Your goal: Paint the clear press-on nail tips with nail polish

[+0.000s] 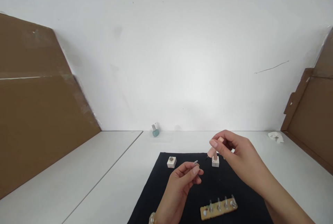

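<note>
Pinched in the fingers of my left hand is a small artificial nail tip, clear to greyish, pointing up. My right hand grips a pale pink nail polish brush by its cap. Its dark bristle end points down and left, a short way from the nail tip and not touching it. Just behind the brush stands a small white block with a pinkish upright piece on top, partly covered by my right hand. Nearer to me lies a tan strip with several clear nail tips standing on it.
A black cloth lies under the work on the white table. On its back left is a white block with a round grey piece on top. A teal polish bottle and crumpled tissue lie near the wall. Cardboard panels flank the table.
</note>
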`<act>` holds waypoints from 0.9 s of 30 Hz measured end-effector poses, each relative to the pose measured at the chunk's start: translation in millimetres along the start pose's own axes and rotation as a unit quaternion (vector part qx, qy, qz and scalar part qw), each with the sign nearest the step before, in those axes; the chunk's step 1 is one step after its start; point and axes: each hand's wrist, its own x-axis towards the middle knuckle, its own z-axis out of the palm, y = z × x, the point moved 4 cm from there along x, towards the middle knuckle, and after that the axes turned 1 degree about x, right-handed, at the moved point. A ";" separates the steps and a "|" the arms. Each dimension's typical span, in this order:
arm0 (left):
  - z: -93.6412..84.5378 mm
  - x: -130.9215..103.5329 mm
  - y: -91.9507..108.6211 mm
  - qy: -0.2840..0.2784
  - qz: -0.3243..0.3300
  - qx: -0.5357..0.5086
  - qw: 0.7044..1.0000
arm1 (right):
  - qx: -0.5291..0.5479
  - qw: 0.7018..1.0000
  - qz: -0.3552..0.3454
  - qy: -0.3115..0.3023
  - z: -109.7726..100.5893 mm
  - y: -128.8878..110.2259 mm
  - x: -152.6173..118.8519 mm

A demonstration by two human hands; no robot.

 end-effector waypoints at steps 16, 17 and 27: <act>-5.0 -0.4 4.3 -0.032 0.002 -0.022 0.999 | 0.206 0.974 0.078 -0.060 1.2 28.0 24.7; -4.8 -0.9 5.5 -0.026 0.014 -0.009 1.000 | 0.205 0.973 0.076 -0.075 3.6 27.8 24.8; -5.8 -2.4 8.3 0.010 0.048 0.034 0.998 | 0.140 0.979 0.062 -0.134 28.4 20.3 16.8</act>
